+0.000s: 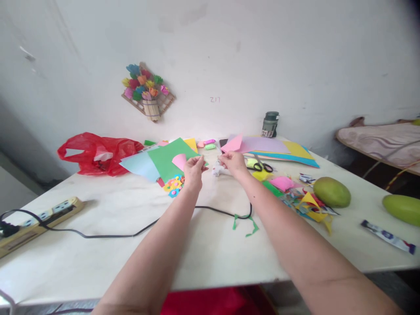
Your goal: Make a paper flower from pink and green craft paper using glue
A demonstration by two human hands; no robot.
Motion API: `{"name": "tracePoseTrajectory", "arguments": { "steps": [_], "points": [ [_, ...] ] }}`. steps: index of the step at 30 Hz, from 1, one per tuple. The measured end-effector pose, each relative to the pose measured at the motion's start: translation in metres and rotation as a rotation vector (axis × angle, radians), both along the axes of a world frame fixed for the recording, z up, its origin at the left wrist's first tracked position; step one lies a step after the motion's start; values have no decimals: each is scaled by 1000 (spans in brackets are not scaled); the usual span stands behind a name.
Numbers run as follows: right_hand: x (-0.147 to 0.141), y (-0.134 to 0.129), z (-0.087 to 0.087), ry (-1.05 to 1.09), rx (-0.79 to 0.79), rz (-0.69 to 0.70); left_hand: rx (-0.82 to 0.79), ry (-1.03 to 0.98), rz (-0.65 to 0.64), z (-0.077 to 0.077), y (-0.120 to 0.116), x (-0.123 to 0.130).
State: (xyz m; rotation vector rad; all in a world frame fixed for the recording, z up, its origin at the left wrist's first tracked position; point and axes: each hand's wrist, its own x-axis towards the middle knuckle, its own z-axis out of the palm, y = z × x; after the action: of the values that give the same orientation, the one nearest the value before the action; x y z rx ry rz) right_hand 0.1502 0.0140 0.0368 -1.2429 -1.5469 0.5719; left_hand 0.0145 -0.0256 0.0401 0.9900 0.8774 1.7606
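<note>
My left hand (194, 169) is closed in a pinch above the table; what its fingertips hold, if anything, is too small to make out. Beside its knuckles shows a rounded pink paper piece (179, 161), in front of a green paper sheet (169, 159). Closed too is my right hand (233, 161), its fingertips facing the left ones across a small gap. A pink paper (233, 143) stands out just behind it; I cannot tell whether they touch. Under the right fingers lies a white tool (219, 169), partly hidden. Colourful paper flowers (174, 185) lie near my left wrist.
Black scissors (262, 167), paper scraps (308, 208) and a green mango (332, 191) lie at right. A black cord (131, 236) crosses the table from a power strip (42, 223). At the back are a red bag (100, 153) and a bottle (270, 124).
</note>
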Motion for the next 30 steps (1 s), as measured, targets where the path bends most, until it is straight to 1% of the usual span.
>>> {"name": "tracePoseTrajectory", "arguments": {
  "steps": [4, 8, 10, 13, 16, 19, 20, 21, 23, 25, 27, 28, 30],
  "points": [
    [-5, -6, 5, -21, 32, 35, -8, 28, -77, 0, -5, 5],
    [-6, -14, 12, -57, 77, 57, -63, 62, -134, 2, -9, 8],
    [-5, -17, 15, -84, 83, 49, -83, 77, -146, 3, -10, 7],
    [-1, -19, 17, -124, 51, 0, -111, 100, -154, 2, -8, 7],
    [1, -17, 16, -127, 33, -36, -128, 157, -145, -1, -7, 8],
    [3, -9, 10, -145, 73, -8, -127, 264, -118, -1, -10, 10],
    [4, -7, 8, -155, 88, 13, -129, 309, -136, 1, -13, 11],
    [4, -4, 6, -164, 97, 34, -133, 358, -180, 2, -16, 12],
    [6, -1, 4, -172, 85, 53, -171, 448, -337, 7, -23, 15],
    [8, 0, 4, -165, 47, 37, -211, 527, -512, 11, -29, 18],
    [11, -2, 6, -157, 12, 4, -220, 598, -631, 13, -33, 19],
    [12, -3, 7, -152, 0, -12, -215, 631, -651, 13, -33, 19],
    [13, -5, 9, -138, -10, -36, -202, 684, -614, 13, -32, 18]
  ]
}}
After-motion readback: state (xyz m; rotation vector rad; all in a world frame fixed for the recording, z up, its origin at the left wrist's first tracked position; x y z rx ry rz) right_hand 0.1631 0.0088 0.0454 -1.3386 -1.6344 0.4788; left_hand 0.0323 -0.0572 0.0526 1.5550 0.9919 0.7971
